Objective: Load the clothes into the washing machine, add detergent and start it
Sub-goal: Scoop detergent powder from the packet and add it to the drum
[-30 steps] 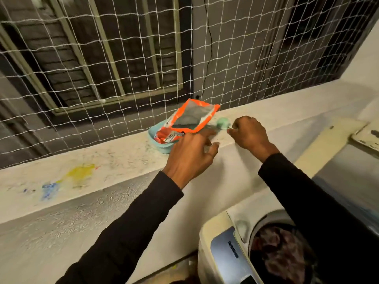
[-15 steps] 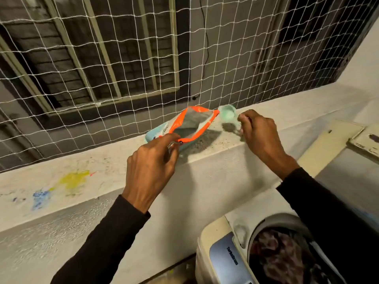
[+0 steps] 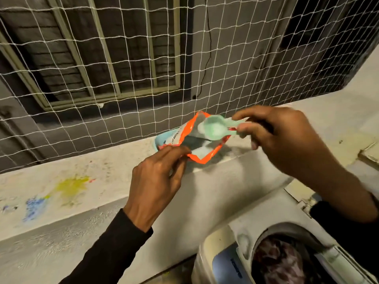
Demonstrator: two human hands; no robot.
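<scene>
Detergent pouch [image 3: 202, 146], orange-edged, mouth open, sits on far ledge [image 3: 102, 181] in a pale blue tub [image 3: 162, 138]. Left hand [image 3: 158, 181] pinches its near-left lip. Right hand [image 3: 287, 138] clamps mint scoop [image 3: 215, 128] by handle, handle running right, bowl directly over mouth, looks empty. Washer drum [image 3: 276, 261], near right, already holds clothes.

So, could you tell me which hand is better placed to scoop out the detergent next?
Right. The right hand already holds the scoop over the open pouch, while the left hand pinches the pouch's edge.
</scene>
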